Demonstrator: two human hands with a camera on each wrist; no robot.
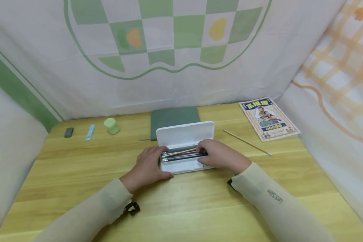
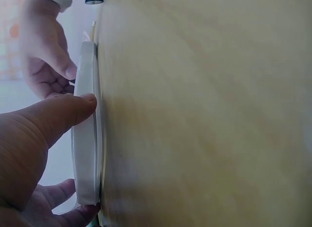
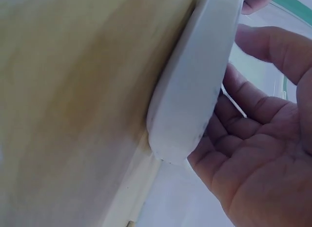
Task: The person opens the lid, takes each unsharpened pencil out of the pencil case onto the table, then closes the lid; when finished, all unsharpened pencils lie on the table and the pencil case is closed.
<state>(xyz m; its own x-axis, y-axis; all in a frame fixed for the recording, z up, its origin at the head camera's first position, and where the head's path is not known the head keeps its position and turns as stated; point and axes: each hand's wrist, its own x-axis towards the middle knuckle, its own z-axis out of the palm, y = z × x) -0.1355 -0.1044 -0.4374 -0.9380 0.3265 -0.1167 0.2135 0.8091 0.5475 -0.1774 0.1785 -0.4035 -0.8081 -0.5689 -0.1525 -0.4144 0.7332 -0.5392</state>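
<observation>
An open white pencil case (image 1: 186, 166) lies on the table, its lid (image 1: 185, 135) tilted up at the back. Several pencils (image 1: 181, 154), dark, yellow and red, lie lengthwise inside. My left hand (image 1: 149, 164) grips the case's left end, thumb along the front wall and fingers round the end, as the left wrist view also shows. Over the right part of the case, my right hand (image 1: 219, 154) reaches in with bent fingers at the pencils' right ends. In the right wrist view the case wall (image 3: 195, 85) hides those fingertips; I cannot tell whether they pinch a pencil.
A single pencil (image 1: 248, 143) lies right of the case, near an illustrated booklet (image 1: 267, 119). Behind the case is a dark green notebook (image 1: 172, 117). Toward the left stand a green jar-like item (image 1: 112, 126), a light blue strip (image 1: 90, 131) and a dark eraser-like block (image 1: 69, 132).
</observation>
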